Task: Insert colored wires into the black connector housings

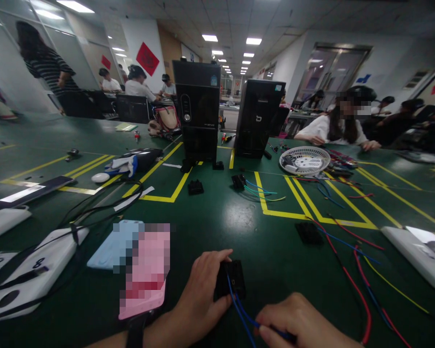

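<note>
1. Head view: the left hand (203, 290) is curled around a black block (238, 275) at the near middle of the green table (210, 227), fingers over its far end and thumb against its near end. This grip probably keeps the light part steady against any pull.

2. To its right, the right hand (293, 316) has its thumb and fingers closed on a blue wire (247, 316) leading from the block. Pinching it near the block likely gives control over its end; whether the palm holds anything more cannot be told.

3. A second blue wire (230, 285) crosses the block's top and runs toward the near edge, outside the pinch.

4. Loose red wire (342, 263) lies at the near right beside another black part (309, 233), presumably for easy reach.

5. Left of the left hand lie a pink flat item (154, 299) and a pale blue one (101, 251), apart from the block.

6. Farther off, yellow tape (282, 214) outlines areas, perhaps marking places, and a white basket (304, 166) seems to gather small parts.
</note>
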`<action>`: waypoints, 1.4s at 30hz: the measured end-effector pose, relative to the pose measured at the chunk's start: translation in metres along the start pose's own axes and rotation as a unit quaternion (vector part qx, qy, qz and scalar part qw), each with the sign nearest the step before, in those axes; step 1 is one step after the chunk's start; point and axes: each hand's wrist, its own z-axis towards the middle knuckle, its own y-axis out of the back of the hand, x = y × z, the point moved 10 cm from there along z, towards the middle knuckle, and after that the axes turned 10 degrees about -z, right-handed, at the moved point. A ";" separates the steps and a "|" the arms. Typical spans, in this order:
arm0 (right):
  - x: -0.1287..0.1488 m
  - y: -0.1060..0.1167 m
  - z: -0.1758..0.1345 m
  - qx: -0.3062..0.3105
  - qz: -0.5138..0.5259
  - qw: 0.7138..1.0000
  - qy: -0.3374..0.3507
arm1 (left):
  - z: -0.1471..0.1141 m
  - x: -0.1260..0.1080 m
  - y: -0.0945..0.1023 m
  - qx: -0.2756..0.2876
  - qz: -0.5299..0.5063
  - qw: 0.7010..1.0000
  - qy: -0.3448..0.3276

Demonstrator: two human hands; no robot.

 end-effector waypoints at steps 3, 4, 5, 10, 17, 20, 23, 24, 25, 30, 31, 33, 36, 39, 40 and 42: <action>0.000 -0.021 0.003 0.078 -0.041 0.996 0.004 | 0.000 -0.002 0.001 -0.006 0.000 1.000 -0.007; -0.001 -0.025 0.004 0.092 -0.054 0.994 0.007 | 0.000 -0.002 0.001 -0.007 0.000 1.000 -0.009; -0.001 -0.027 0.004 0.096 -0.056 0.994 0.011 | 0.000 -0.002 0.000 -0.007 0.000 1.000 -0.009; -0.001 -0.011 0.004 0.019 0.052 0.998 -0.013 | 0.000 0.000 -0.002 0.004 -0.002 1.000 -0.009; 0.007 -0.031 0.014 0.063 0.109 0.990 0.062 | -0.001 -0.002 0.000 -0.003 -0.007 1.000 -0.014; 0.005 -0.050 0.019 0.099 0.108 0.985 0.086 | -0.002 -0.003 -0.001 0.003 -0.011 1.000 -0.016; 0.004 -0.064 0.020 0.148 0.145 0.975 0.085 | -0.002 -0.005 -0.002 0.013 -0.014 1.000 -0.023; 0.005 -0.064 0.019 0.150 0.172 0.970 0.083 | -0.002 -0.005 -0.001 0.015 -0.015 1.000 -0.023; 0.006 -0.061 0.019 0.145 0.201 0.966 0.078 | -0.002 -0.005 -0.001 0.015 -0.015 1.000 -0.022; 0.009 -0.051 0.012 0.150 0.298 0.942 0.033 | -0.002 -0.006 0.001 0.009 -0.018 1.000 -0.016; 0.007 -0.053 0.011 0.155 0.319 0.935 0.015 | -0.002 -0.006 0.001 0.007 -0.020 1.000 -0.015; 0.002 -0.060 0.009 0.163 0.383 0.909 -0.031 | -0.002 -0.005 0.002 0.002 -0.023 1.000 -0.015; -0.003 -0.069 0.008 0.163 0.443 0.879 -0.072 | -0.002 -0.004 0.001 0.001 -0.021 1.000 -0.013; -0.003 -0.064 0.009 0.132 0.438 0.887 -0.061 | -0.002 -0.003 0.001 0.002 -0.014 1.000 -0.012; -0.003 -0.060 0.010 0.118 0.433 0.891 -0.059 | -0.002 -0.003 0.002 0.003 -0.012 1.000 -0.011; -0.001 -0.052 0.009 0.096 0.401 0.910 -0.050 | -0.002 -0.002 0.002 0.005 -0.011 1.000 -0.010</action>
